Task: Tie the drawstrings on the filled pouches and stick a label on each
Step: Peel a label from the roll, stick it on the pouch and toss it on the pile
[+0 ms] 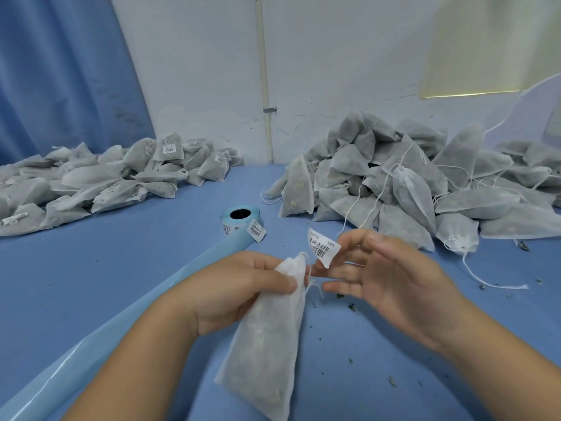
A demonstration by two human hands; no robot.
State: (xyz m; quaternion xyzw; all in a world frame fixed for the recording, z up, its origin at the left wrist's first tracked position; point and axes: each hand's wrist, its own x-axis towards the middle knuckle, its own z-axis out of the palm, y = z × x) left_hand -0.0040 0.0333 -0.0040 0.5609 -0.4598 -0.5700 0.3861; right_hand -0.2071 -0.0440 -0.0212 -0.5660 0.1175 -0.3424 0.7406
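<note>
My left hand (243,287) grips a filled white pouch (267,338) near its gathered neck, and the pouch hangs down toward me. Short drawstring ends (314,288) stick out at the neck. My right hand (391,281) holds a white barcode label (322,246) by one edge at its fingertips, just right of and above the pouch top, not touching it. The other fingers of that hand are spread.
A label roll (240,217) stands on the blue table (121,268), its pale blue backing strip (130,311) trailing to the lower left. Labelled pouches (91,180) are heaped at the left, unlabelled ones (425,183) at the right. Herb crumbs lie near my right hand.
</note>
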